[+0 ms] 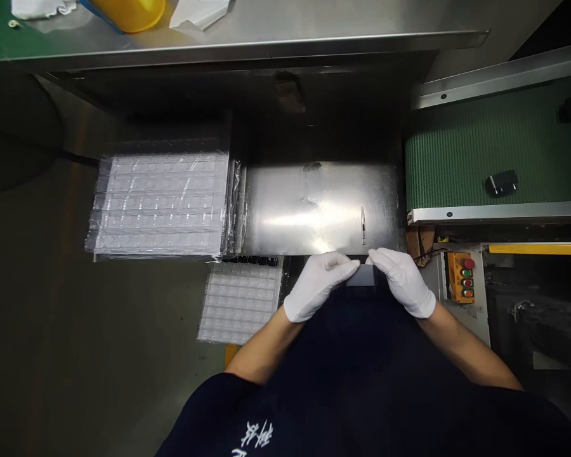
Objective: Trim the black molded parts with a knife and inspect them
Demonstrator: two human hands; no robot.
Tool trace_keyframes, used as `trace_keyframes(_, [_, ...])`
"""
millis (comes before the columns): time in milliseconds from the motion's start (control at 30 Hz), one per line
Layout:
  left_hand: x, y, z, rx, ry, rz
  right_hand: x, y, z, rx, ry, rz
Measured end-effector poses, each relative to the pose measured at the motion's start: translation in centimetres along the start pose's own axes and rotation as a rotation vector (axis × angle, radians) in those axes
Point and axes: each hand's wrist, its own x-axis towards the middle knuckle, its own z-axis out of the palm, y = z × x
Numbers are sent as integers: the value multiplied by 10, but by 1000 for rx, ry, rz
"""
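Both my hands wear white gloves and meet close to my body, at the front edge of the metal table (285, 231). Between them is a small, flat, dark grey rectangular piece (360, 276). Fingers of my left hand (320, 282) pinch its upper left corner. My right hand (403, 279) has its fingers closed at the upper right side of the same piece. Its underside is hidden from me. Just beyond the hands, a slim pointed tool like a craft knife (363, 226) lies on the metal.
Clear plastic compartment trays (164, 203) are stacked left, with another tray (240, 301) lower down. On the right runs a green conveyor belt (457, 152) carrying a black plastic part (502, 183). Below it sits an orange button box (461, 278). A steel shelf edge (266, 52) crosses the back.
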Motion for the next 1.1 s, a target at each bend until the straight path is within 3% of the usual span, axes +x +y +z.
trace_keyframes(300, [5, -2, -2, -74, 18, 37, -4, 9, -11, 12, 17, -73])
trace_keyframes(600, [10, -5, 2, -162, -57, 9, 0, 19, -12, -276, -84, -666])
trace_keyframes(800, [10, -4, 4, -91, -19, 43, 1, 19, -13, -350, -9, -665])
trace_keyframes(1100, [11, -1, 5, -13, 2, 62, 4, 20, -16, -353, -2, -668])
